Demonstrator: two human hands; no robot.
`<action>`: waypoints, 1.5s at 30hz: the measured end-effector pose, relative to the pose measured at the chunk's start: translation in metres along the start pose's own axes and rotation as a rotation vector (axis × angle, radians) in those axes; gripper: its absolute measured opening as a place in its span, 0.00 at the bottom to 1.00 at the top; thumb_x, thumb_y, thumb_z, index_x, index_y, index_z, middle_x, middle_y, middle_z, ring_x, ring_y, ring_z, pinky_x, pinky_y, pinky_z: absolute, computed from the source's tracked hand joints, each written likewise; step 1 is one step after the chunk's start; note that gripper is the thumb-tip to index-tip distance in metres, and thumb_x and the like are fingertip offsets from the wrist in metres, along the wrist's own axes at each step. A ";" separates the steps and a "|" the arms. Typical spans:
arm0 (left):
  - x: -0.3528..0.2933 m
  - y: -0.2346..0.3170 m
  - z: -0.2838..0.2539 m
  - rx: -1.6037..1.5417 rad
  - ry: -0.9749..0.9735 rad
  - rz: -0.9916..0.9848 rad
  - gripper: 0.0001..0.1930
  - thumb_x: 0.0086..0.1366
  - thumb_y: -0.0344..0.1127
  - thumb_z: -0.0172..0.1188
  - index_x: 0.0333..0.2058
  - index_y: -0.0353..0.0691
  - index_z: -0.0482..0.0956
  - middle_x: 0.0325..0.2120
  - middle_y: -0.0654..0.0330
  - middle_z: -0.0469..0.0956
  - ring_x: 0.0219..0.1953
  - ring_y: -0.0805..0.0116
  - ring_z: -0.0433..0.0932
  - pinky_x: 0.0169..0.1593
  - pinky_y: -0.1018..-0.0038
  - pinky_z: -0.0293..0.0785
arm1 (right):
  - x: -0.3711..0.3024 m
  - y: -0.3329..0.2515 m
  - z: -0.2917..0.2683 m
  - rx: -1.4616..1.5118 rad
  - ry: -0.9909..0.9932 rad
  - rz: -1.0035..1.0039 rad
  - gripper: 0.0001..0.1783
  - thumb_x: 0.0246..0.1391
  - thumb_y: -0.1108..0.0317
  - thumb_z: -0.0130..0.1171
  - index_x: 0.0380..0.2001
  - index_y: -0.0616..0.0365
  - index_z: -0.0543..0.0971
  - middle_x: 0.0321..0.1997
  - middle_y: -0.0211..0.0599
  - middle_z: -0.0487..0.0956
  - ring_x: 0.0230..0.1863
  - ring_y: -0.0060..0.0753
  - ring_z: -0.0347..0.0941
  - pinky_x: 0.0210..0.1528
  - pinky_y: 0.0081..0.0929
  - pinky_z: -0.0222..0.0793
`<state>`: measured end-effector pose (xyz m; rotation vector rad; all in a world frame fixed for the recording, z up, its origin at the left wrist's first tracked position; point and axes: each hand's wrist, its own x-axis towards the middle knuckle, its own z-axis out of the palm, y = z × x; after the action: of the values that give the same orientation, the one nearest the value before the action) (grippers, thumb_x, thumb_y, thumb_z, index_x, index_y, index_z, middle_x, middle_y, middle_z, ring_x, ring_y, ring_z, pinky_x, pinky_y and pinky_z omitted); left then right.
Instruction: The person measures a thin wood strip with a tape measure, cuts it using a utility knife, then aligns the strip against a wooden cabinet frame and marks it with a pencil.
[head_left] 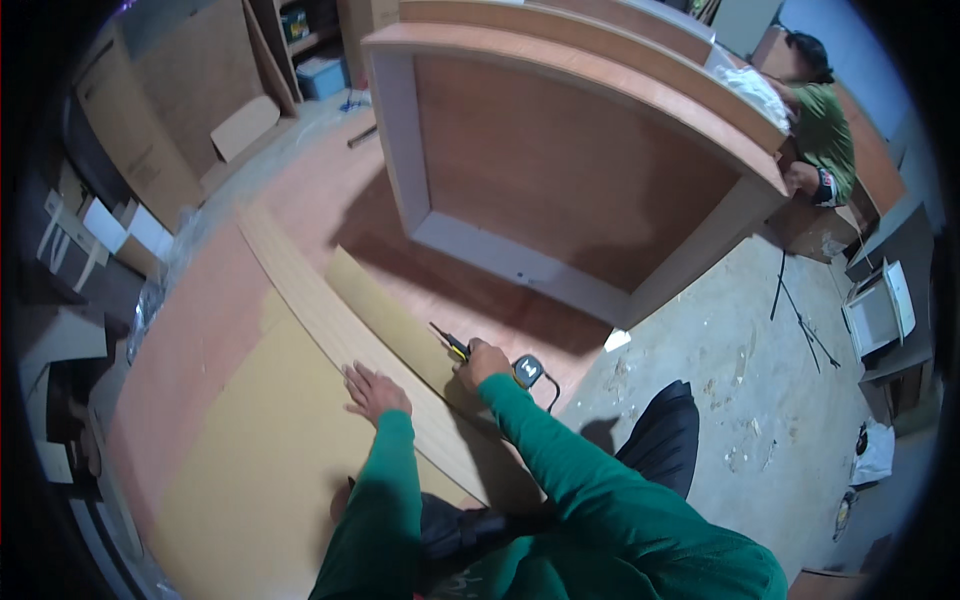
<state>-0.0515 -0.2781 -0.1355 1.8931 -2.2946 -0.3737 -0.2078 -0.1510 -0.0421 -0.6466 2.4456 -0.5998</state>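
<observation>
A long, light wood-grain strip [330,310] runs diagonally over a tan sheet [260,430] on the floor. Spread flat on the strip, my left hand [376,391] rests with its fingers apart. My right hand [482,364] is closed around a slim yellow-and-black hand tool [452,343]; its thin dark tip points away from me, and I cannot make out its exact kind. Under that tool lies a narrow tan strip [378,306], alongside the wood-grain one. A tape measure [527,371] with a black strap is just right of my right hand.
A large shallow wooden frame with a brown panel [530,160] stands on edge ahead. Another person [822,130] in a green shirt crouches at the far right. Boards [130,120] lean at the left. A white scrap [617,340] and a black thin-legged stand [800,320] are on the right-hand floor.
</observation>
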 end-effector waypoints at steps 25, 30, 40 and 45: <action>0.057 -0.121 -0.083 -0.819 -0.204 0.193 0.22 0.69 0.44 0.57 0.51 0.30 0.81 0.47 0.48 0.84 0.52 0.55 0.82 0.58 0.64 0.73 | -0.256 -0.083 -0.433 -0.510 1.208 -0.722 0.06 0.48 0.71 0.64 0.32 0.55 0.81 0.34 0.43 0.78 0.39 0.51 0.77 0.42 0.46 0.74; -0.072 -0.176 -0.132 -0.320 -0.032 0.293 0.26 0.73 0.45 0.53 0.59 0.29 0.73 0.56 0.40 0.77 0.59 0.42 0.75 0.62 0.61 0.70 | -0.223 -0.083 -0.470 -0.496 1.341 -0.634 0.06 0.53 0.68 0.64 0.35 0.53 0.81 0.35 0.43 0.79 0.41 0.50 0.78 0.42 0.46 0.75; -0.180 -0.171 -0.180 -0.571 -0.022 0.111 0.25 0.68 0.36 0.58 0.61 0.30 0.72 0.63 0.38 0.70 0.67 0.43 0.66 0.69 0.61 0.61 | -0.123 -0.027 -0.452 -0.601 1.336 -0.488 0.03 0.56 0.69 0.56 0.34 0.50 0.78 0.39 0.40 0.75 0.43 0.44 0.78 0.37 0.43 0.80; -0.192 -0.136 -0.193 -0.605 0.035 0.221 0.23 0.68 0.34 0.59 0.58 0.27 0.74 0.61 0.35 0.70 0.67 0.42 0.65 0.69 0.59 0.60 | -0.096 0.010 -0.437 -0.564 1.322 -0.443 0.05 0.54 0.70 0.58 0.34 0.50 0.79 0.39 0.37 0.75 0.43 0.43 0.78 0.38 0.42 0.80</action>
<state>0.1661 -0.1329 0.0207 1.3265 -2.0202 -0.8739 -0.3984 0.0303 0.3201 -1.3424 3.8149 -0.5861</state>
